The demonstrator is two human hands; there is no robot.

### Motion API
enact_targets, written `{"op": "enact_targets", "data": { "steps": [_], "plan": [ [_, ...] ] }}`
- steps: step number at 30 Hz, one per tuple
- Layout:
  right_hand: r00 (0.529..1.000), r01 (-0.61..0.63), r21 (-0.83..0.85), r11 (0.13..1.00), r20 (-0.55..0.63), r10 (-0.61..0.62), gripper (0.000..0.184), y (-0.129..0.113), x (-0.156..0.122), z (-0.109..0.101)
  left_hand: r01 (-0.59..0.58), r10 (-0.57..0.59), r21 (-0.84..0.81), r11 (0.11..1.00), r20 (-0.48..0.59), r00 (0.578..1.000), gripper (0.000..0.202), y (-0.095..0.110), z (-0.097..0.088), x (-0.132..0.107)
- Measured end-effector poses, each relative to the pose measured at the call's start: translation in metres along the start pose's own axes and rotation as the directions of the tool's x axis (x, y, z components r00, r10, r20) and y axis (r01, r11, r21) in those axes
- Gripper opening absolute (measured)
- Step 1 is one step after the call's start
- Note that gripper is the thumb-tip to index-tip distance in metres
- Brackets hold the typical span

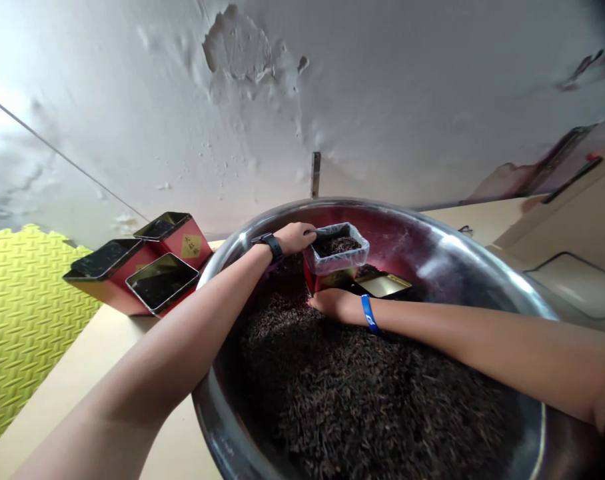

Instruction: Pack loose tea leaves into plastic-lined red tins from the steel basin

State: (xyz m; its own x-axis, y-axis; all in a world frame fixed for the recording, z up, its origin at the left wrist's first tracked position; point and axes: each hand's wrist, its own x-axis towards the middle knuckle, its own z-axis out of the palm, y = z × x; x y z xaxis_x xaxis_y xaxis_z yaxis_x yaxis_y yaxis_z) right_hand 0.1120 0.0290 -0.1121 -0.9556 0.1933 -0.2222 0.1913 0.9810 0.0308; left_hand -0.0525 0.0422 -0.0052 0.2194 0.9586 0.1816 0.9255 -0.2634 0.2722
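Observation:
A red tea tin [310, 279] with a clear plastic liner [355, 259] stands inside the big metal basin, and dark tea leaves [337, 245] show in its mouth. My left hand [295, 237], with a black watch on the wrist, grips the tin's upper left rim. Low at the tin's front, my right hand [335, 305] is closed against its base, just above the loose tea leaves [362, 393]; some of its fingers are hidden. A blue band circles that wrist. Behind the right hand, a shiny rectangular lid or open tin [385, 285] lies in the basin.
Three open red tins [165, 283] stand on the pale table [100, 360] left of the basin [217, 407]. Further left is a yellow foam mat [27, 333]. A peeling wall [407, 100] rises behind. Clear plastic container [577, 280] sits at right.

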Motion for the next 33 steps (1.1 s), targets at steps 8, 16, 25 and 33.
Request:
{"op": "enact_targets", "data": {
  "steps": [8, 16, 25, 33],
  "plan": [
    [0.96, 0.13, -0.008, 0.991, -0.249, -0.128, 0.022, -0.028, -0.025, -0.058, 0.004, -0.004, -0.005, 1.0, 0.008, 1.0, 0.035, 0.0, -0.001, 0.001],
    [0.763, 0.203, 0.034, 0.979, -0.632, -0.137, 0.019, 0.001, -0.048, -0.126, -0.057, 0.057, -0.047, 0.997, -0.003, 0.998, 0.029, 0.003, -0.003, 0.0],
    [0.689, -0.084, 0.156, 0.984, -0.705, 0.171, 0.018, 0.061, -0.051, -0.112, -0.224, 0.195, -0.145, 0.964, -0.192, 0.962, 0.028, 0.013, -0.008, -0.002],
    [0.695, -0.134, 0.174, 0.976, -0.685, 0.217, 0.017, 0.058, -0.047, -0.106, -0.318, 0.274, -0.183, 0.93, -0.229, 0.934, 0.027, 0.013, -0.002, 0.002]
  ]
}}
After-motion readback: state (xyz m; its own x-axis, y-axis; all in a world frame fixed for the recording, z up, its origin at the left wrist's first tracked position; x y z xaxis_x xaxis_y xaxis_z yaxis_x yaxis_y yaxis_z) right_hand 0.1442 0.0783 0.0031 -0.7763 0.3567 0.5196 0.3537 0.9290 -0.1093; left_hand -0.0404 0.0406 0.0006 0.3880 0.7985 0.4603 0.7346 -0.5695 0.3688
